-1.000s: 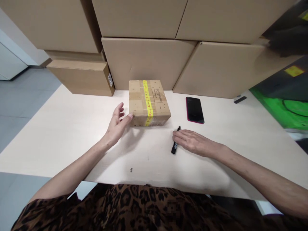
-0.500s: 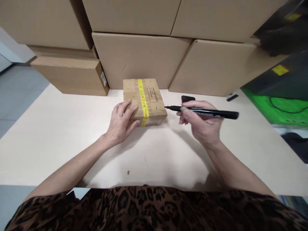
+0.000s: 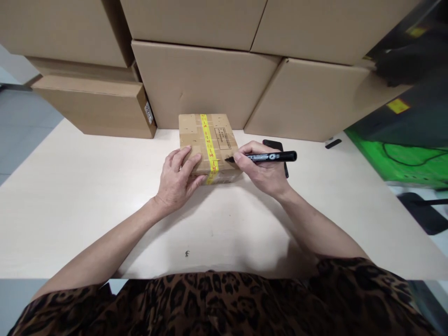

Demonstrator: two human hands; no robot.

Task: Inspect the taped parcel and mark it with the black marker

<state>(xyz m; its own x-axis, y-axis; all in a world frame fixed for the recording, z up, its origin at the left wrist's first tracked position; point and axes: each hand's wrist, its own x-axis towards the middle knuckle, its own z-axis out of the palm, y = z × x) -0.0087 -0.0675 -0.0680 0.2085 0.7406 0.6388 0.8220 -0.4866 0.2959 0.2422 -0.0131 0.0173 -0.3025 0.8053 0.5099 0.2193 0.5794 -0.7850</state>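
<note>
A small cardboard box (image 3: 192, 135) with yellow printed tape down its top lies on the pale table (image 3: 87, 200). My left hand (image 3: 178, 179) rests on its front left corner, fingers on the top and thumb against the front side. In my right hand (image 3: 262, 170) is a black marker (image 3: 276, 157), pointing left. Its dark tip is at the top of the box, just right of the tape; whether it touches the surface cannot be made out. A black phone-like object (image 3: 273, 144) lies partly hidden behind my right hand.
Large cartons (image 3: 206, 88) are stacked along the back of the table. A flatter carton (image 3: 94, 109) stands at the back left. A small black piece (image 3: 333, 143) lies near the right edge, beside a green surface (image 3: 381, 161).
My right hand has moved left with the marker, from beside the box to over its right part. More of the phone-like object shows. My left hand has stayed on the box.
</note>
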